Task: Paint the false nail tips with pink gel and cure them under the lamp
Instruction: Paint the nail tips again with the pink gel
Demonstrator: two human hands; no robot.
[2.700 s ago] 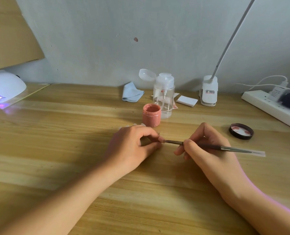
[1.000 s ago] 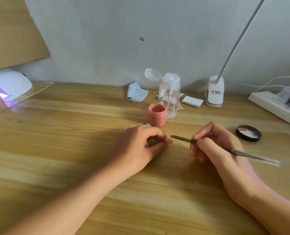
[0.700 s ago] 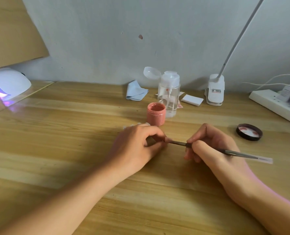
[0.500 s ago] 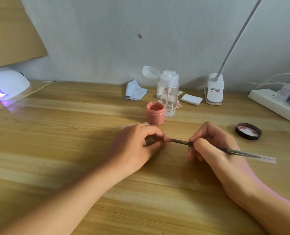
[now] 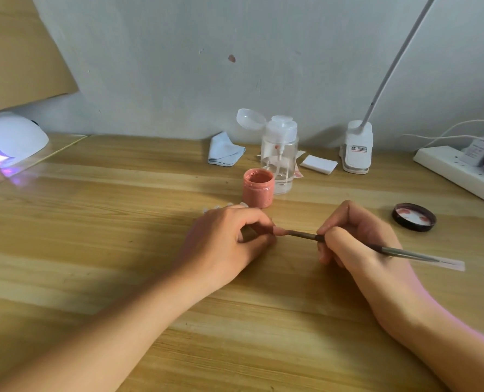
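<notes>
My left hand (image 5: 229, 244) lies on the wooden table and pinches a small false nail tip (image 5: 278, 231) between thumb and forefinger. My right hand (image 5: 356, 239) holds a thin gel brush (image 5: 405, 253) like a pen, its bristle end touching the tip. An open jar of pink gel (image 5: 258, 188) stands just behind my left hand. Several clear nail tips (image 5: 223, 206) peek out behind my left knuckles. The white curing lamp (image 5: 11, 140) glows violet at the far left.
The jar's black lid (image 5: 414, 217) lies upside down to the right. Behind the jar stand a clear pump bottle (image 5: 279, 157), a blue cloth (image 5: 225, 153), a white pad (image 5: 318, 164) and a clip lamp base (image 5: 356, 151). A power strip (image 5: 458, 174) runs along the right edge.
A second ago the brush tip was lifted clear of my left hand; it has since come back and touches the nail tip. My left hand has stayed in place.
</notes>
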